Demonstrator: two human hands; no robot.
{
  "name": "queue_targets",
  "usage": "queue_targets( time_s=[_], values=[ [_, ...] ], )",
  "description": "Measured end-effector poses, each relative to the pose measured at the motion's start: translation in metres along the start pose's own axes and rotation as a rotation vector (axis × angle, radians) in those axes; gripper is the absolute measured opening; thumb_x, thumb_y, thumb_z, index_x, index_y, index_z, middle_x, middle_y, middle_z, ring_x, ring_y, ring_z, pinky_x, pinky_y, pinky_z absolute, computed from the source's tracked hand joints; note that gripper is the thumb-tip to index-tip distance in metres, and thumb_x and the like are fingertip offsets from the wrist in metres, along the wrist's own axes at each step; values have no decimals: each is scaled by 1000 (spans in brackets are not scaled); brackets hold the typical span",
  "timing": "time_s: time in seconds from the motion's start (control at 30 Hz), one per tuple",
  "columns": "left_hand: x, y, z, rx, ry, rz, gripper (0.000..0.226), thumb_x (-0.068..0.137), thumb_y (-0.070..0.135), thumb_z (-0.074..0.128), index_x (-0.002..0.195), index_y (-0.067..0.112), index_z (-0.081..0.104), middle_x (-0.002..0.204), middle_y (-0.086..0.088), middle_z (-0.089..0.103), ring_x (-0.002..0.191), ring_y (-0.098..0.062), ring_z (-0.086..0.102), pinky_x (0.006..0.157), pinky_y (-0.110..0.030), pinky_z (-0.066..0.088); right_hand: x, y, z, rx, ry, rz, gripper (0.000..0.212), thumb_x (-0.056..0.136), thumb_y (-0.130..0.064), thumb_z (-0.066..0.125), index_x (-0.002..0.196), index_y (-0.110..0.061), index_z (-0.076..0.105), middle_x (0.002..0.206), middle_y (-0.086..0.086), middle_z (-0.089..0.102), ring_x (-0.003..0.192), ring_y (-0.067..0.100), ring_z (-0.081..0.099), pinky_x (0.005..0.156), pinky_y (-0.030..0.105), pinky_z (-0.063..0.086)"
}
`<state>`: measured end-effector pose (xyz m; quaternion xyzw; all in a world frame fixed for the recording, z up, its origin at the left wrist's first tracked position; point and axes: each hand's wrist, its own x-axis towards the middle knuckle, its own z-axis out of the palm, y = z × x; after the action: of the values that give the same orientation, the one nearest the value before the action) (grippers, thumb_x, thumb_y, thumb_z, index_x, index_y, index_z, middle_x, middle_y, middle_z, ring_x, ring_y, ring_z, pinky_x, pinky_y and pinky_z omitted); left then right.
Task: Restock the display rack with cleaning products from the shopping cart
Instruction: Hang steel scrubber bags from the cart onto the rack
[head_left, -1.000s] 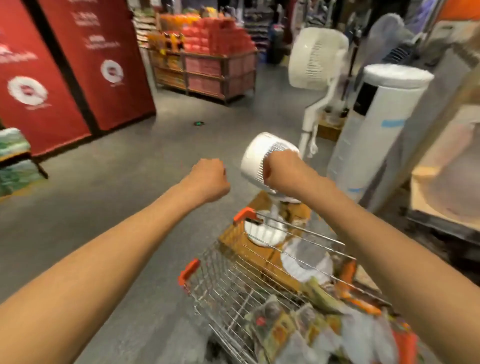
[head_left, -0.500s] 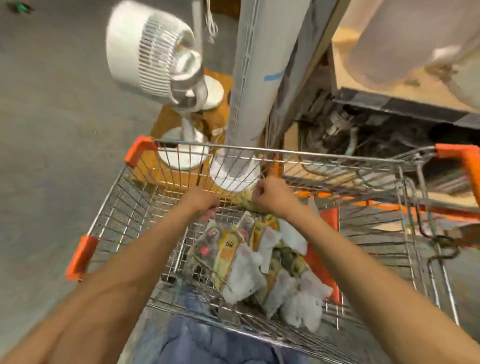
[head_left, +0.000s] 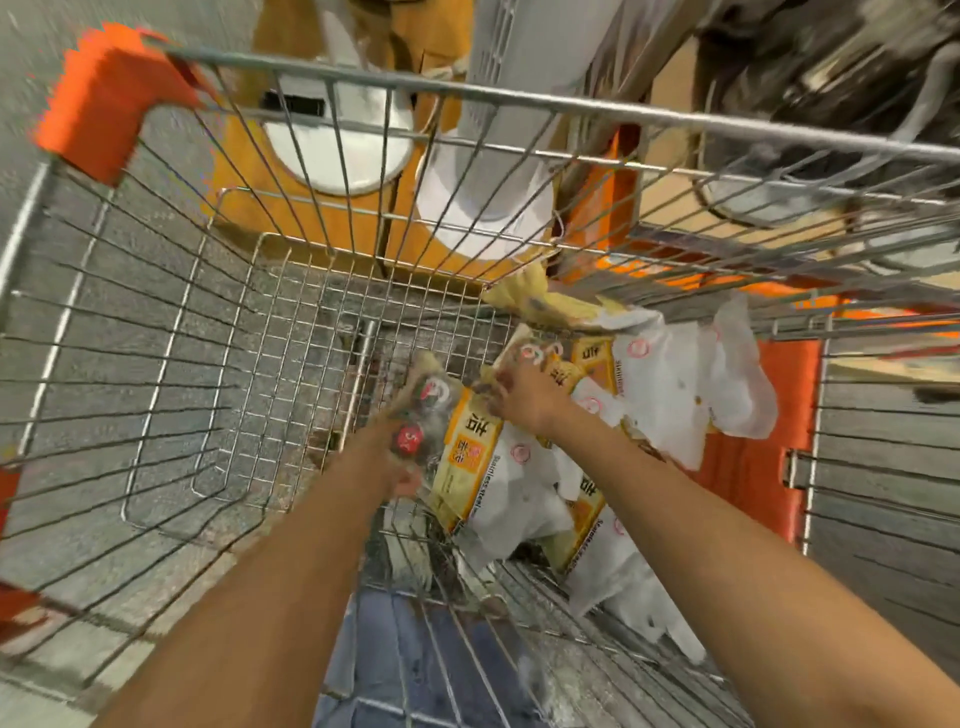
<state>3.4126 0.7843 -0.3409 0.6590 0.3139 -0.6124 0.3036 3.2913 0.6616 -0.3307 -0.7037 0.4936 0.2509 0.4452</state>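
Down at the bottom of the frame we see blue jeans (head_left: 415, 660) through the near wire wall of the shopping cart (head_left: 156, 364), and both our forearms reach over it into the basket. Our left hand (head_left: 400, 457) is low on the left edge of the heap, blurred with motion; it looks wrapped round a clear packet with a red round sticker (head_left: 415, 415), though the smear keeps us from reading the fingers exactly. Our right hand (head_left: 524, 397) sits just beside it, a little farther in, fingers curled down and pinching the top of a yellow-and-white packet (head_left: 467, 452) printed with "Stainless steel". Around both hands lie the cleaning product packets (head_left: 665, 395), a loose pile of yellow, white and clear plastic bags crowding the right half of the cart floor, some leaning against the orange panel (head_left: 753, 457) on the right side. On the left, the wire floor shows grey ground through it. Farther out, the front rim carries an orange corner guard (head_left: 98, 98). Beyond the wire we catch two round white fan bases (head_left: 337, 150) on a wooden platform (head_left: 363, 223), and the foot of a pale tower unit (head_left: 519, 52).
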Motion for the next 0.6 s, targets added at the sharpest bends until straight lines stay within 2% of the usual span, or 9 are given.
queue_targets(
  time_s=[0.1, 0.17, 0.27, 0.33, 0.37, 0.4, 0.47, 0.53, 0.6],
  values=[
    [24, -11, -1, -15, -71, 36, 16, 99, 20, 46, 99, 7, 56, 115, -22, 60, 70, -22, 50, 57, -32, 50, 15, 16, 19, 62, -36, 29, 14, 95, -20, 49, 103, -13, 59, 96, 4, 58, 84, 18, 49, 55, 20, 32],
    [31, -17, 1, -67, -116, 39, 15, 98, 21, 46, 93, 12, 58, 108, -23, 66, 66, -21, 54, 62, -33, 49, 20, 23, 31, 198, -75, 125, 14, 96, -22, 49, 84, -17, 51, 76, 1, 51, 64, 11, 43, 51, 21, 30],
    [38, -20, 2, -49, -169, 52, 38, 92, 23, 57, 126, 5, 53, 106, -27, 64, 63, -19, 62, 53, -30, 51, 26, 33, 44, 336, -143, 296, 29, 93, -27, 57, 71, -15, 41, 65, -3, 35, 51, 5, 36, 44, 19, 28],
    [40, -17, -3, -11, -133, 103, 48, 89, 25, 61, 132, 6, 49, 108, -16, 64, 78, -26, 64, 51, -29, 50, 23, 32, 47, 459, -210, 309, 33, 86, -33, 65, 102, -5, 56, 81, 0, 50, 45, -3, 47, 39, 15, 34],
    [40, -15, -5, -15, -145, 102, 46, 87, 27, 64, 127, 6, 53, 106, -15, 66, 84, -29, 65, 56, -33, 53, 21, 31, 46, 525, -220, 305, 52, 83, -35, 68, 122, -4, 52, 100, 4, 57, 58, -4, 58, 45, 15, 41],
    [37, -10, -6, -27, -160, 112, 43, 85, 28, 67, 120, 5, 57, 101, -14, 67, 85, -29, 66, 64, -38, 55, 20, 28, 43, 576, -210, 295, 63, 81, -35, 70, 132, -5, 47, 119, 4, 55, 85, 3, 64, 59, 19, 47],
    [27, 1, -4, -4, -171, 206, 31, 86, 27, 66, 107, 6, 60, 87, -7, 69, 80, -24, 64, 75, -38, 55, 12, 18, 31, 645, -172, 245, 63, 80, -31, 73, 133, -7, 48, 128, -3, 49, 118, 22, 52, 88, 31, 47],
    [6, 18, -2, 29, -153, 326, 11, 89, 22, 62, 88, 12, 59, 66, 2, 68, 67, -15, 61, 63, -27, 53, 1, 5, 10, 689, -151, 193, 61, 74, -31, 77, 126, -10, 55, 130, 2, 56, 117, 27, 54, 99, 40, 45],
    [-20, 36, -1, 39, -190, 389, 13, 86, 20, 65, 77, 12, 59, 60, 0, 65, 48, -10, 58, 46, -20, 48, -15, -9, -15, 710, -137, 135, 57, 72, -29, 78, 121, -7, 59, 120, 9, 63, 110, 28, 60, 98, 43, 46]
  ],
)
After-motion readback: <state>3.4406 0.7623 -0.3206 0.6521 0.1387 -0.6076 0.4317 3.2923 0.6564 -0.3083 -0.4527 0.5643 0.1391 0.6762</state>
